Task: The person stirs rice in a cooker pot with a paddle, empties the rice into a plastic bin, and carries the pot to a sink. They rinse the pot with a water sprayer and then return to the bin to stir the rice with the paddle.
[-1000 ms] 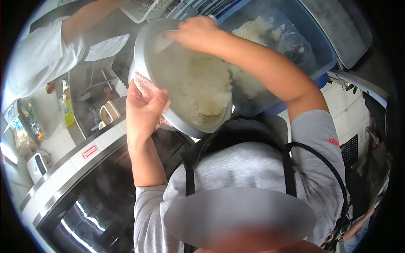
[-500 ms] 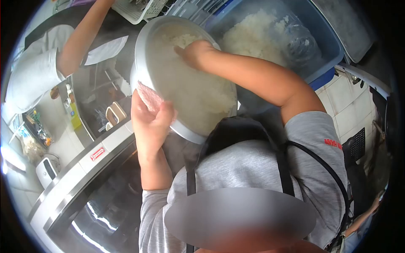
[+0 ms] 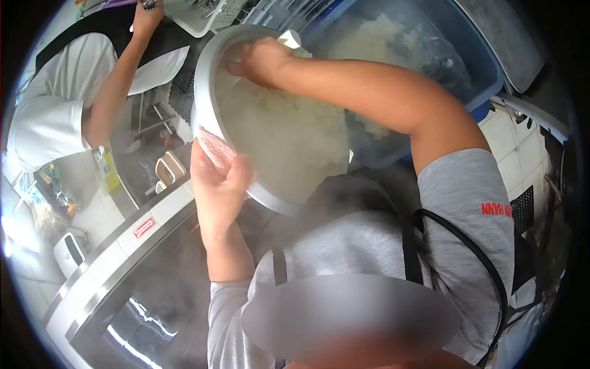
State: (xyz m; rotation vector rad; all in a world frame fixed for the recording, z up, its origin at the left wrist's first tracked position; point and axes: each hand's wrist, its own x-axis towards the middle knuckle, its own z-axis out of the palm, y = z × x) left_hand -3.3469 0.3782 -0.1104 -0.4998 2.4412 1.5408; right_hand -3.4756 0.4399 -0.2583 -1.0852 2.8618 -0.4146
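My left hand (image 3: 220, 179) is closed around a folded pink cloth (image 3: 216, 147) at the near-left rim of a large round metal pot (image 3: 208, 92). The pot is tilted toward the blue tub, and steam blurs the cooked rice (image 3: 295, 132) inside it. My right hand (image 3: 263, 60) reaches into the pot near its far rim, fingers curled in; what they hold, if anything, is hidden. Just beyond that hand a small white piece (image 3: 290, 40) shows at the rim; I cannot make out what it is. Under my right forearm, the blue tub (image 3: 488, 67) holds more rice (image 3: 375, 40) and clear plastic.
A co-worker in a white sleeve (image 3: 52, 126) stands at the left, one hand (image 3: 147, 18) raised near a white basket (image 3: 200, 15). A steel-edged counter (image 3: 117, 252) runs along the lower left. A beige plastic item (image 3: 170, 167) lies beyond it.
My right hand has moved up and left, to the pot's far rim. The white piece beside it has come into view. The co-worker's hand has come into view at the top.
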